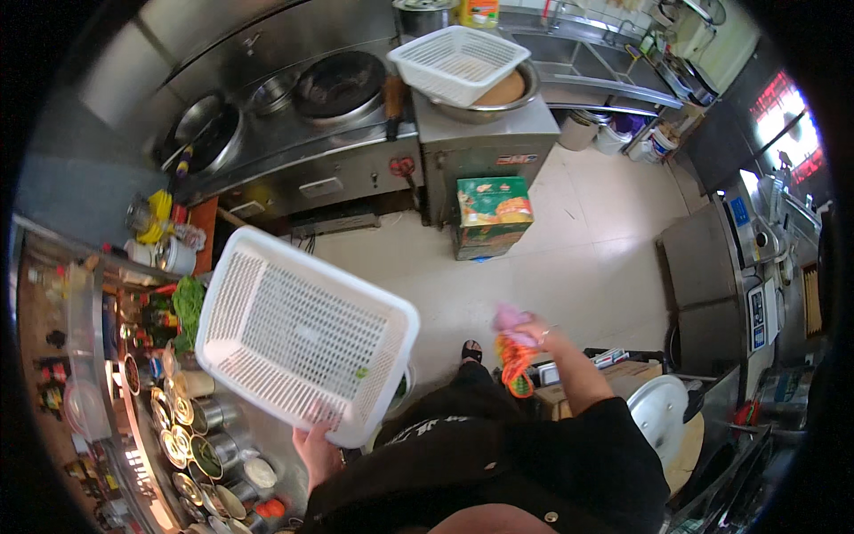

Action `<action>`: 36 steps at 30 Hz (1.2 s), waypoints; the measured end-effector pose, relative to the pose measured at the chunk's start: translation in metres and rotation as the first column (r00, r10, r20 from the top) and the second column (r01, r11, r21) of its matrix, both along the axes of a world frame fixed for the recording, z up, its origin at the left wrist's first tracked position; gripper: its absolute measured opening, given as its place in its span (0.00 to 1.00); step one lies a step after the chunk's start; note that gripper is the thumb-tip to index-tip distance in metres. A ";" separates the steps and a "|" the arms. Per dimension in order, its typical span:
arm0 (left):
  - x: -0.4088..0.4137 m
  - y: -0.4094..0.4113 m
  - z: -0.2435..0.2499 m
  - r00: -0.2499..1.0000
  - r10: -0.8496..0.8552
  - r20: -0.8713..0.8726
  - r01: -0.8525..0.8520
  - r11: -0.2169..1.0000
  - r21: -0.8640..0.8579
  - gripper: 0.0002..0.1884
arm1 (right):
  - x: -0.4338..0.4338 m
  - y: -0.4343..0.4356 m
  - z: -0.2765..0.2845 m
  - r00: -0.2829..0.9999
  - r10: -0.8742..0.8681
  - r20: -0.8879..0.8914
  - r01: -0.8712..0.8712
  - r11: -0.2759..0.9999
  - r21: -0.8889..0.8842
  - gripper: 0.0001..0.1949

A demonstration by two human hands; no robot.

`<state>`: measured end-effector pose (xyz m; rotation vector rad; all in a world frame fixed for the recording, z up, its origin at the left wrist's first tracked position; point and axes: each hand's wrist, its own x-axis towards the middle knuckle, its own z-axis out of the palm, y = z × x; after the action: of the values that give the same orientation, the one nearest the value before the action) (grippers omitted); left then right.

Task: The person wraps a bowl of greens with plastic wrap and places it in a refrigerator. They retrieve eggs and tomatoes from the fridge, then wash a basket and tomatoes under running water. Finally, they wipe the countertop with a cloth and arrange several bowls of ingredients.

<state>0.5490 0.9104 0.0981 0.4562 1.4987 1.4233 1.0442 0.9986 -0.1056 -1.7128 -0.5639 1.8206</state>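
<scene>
My left hand (316, 454) grips the near rim of a white perforated plastic basket (310, 327), which is tilted so its inside faces me. A small green leaf scrap clings inside the basket. My right hand (532, 332) is out over the floor, closed around a bunched pink cloth and an orange-red net bag (515, 367) that hangs down from it. Under the basket's right edge, part of a round container shows; the rest is hidden.
Woks (340, 87) stand on the stove. Another white basket (460, 60) rests on a steel bowl. A green carton (495, 217) stands on the floor. Leafy greens (189, 308) and metal canisters (205, 457) line the left counter. A round metal lid (658, 410) is at right.
</scene>
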 end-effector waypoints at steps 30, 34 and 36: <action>0.366 0.854 0.082 0.035 -0.888 -0.459 0.789 0.307 -0.533 0.24 | 0.429 -0.003 0.111 0.286 -0.949 0.136 0.932 0.308 0.191 0.12; 0.293 0.909 0.078 -0.340 -0.616 -0.710 0.461 0.550 -0.697 0.43 | 0.500 0.037 0.090 0.274 -0.957 0.096 0.955 0.283 0.091 0.12; 0.407 0.874 0.036 -0.533 -0.580 -0.615 -0.023 0.737 -0.675 0.49 | 0.565 0.020 0.098 0.280 -0.945 0.170 0.944 0.303 0.127 0.13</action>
<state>0.9558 1.7848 0.1342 2.1867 2.3864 -0.5224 1.6096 1.0186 -0.0075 -1.6396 0.4122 0.7107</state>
